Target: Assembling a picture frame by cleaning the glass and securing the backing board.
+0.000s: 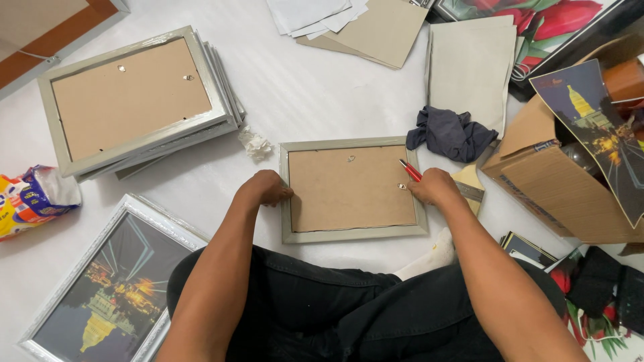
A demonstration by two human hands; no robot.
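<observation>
Hands: left (266, 188) steadies a frame (352, 190), right (435, 187) grips a red tool (410, 169), on white floor (302, 87).

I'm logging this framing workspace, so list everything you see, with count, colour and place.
Face-down frame: one, silver rim, brown backing, centre, between the hands.
Red-handled tool: one, at the frame's right edge, in the right hand.
Frame stack: several, silver, face down, upper left.
Framed night picture: one, silver frame, lower left.
Dark cloth: one, grey-blue, right of centre.
Backing boards: several, beige, top right of centre.
Paper sheets: a few, white, top.
Cardboard box: one, brown, right.
Night print: one, leaning on the box.
Packet: one, yellow and blue, left edge.
Left hand: on the frame's left edge.
Right hand: on the right edge.
</observation>
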